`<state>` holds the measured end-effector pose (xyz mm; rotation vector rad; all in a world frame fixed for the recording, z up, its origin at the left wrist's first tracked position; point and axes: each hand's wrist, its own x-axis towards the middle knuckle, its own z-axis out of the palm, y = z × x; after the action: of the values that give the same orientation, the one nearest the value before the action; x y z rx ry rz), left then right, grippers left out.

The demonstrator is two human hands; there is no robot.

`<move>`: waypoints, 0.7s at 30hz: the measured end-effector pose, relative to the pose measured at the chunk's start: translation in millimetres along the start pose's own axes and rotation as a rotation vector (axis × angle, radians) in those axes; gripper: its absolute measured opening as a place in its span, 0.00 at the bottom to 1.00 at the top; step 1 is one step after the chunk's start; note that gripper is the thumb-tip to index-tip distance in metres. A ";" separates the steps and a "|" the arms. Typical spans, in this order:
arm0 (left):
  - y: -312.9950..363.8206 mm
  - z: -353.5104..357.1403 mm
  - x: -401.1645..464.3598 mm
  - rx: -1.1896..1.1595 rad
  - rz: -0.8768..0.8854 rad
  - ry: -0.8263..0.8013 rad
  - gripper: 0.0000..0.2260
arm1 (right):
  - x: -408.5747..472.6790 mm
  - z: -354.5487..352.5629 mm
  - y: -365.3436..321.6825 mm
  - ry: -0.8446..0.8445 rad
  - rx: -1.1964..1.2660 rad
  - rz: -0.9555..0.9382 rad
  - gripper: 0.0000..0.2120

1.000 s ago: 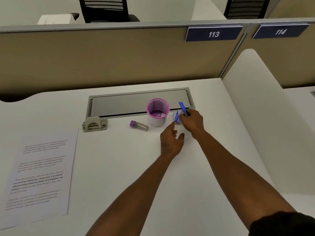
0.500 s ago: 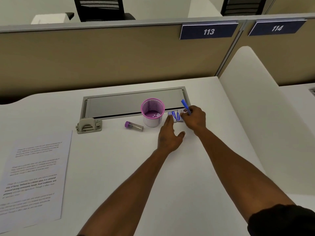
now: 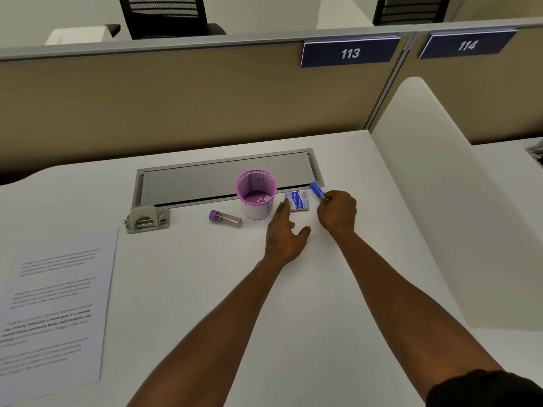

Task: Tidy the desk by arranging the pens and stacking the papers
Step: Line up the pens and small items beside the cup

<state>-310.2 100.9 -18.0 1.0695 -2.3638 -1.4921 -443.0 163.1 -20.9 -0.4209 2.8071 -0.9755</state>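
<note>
My right hand is closed around a blue pen, whose capped end sticks up and to the left of my fingers. A small blue-and-white packet lies on the desk between my hands. My left hand rests flat and open, its fingertips touching the packet's left edge. A pink mesh pen cup stands just left of the packet and holds no pens. Printed sheets of paper lie at the desk's front left.
A clear tube with a purple cap lies left of the cup. A grey hole punch sits beside a long metal cable tray. A tan partition closes off the back, and a white divider the right.
My left hand slid forward until its fingertips reached the packet. My right hand moved slightly right with the pen, uncovering the packet.
</note>
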 end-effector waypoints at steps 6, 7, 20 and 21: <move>1.0 -1.3 -0.4 0.003 -0.024 0.000 0.40 | -6.5 0.0 -5.9 0.008 -0.072 0.059 0.11; 0.8 -1.5 -0.5 0.003 -0.025 -0.001 0.40 | -7.2 0.2 -5.8 0.002 -0.055 0.073 0.11; -5.0 0.1 3.2 0.026 -0.015 -0.014 0.39 | -10.3 -5.3 12.0 0.011 -0.006 -0.051 0.16; -5.1 0.1 2.9 0.027 -0.002 -0.012 0.39 | -13.3 -4.4 12.5 0.009 -0.002 -0.086 0.18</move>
<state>-309.8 97.9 -22.9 1.0718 -2.3977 -1.4754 -434.0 179.2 -24.7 -0.5436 2.8196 -0.9931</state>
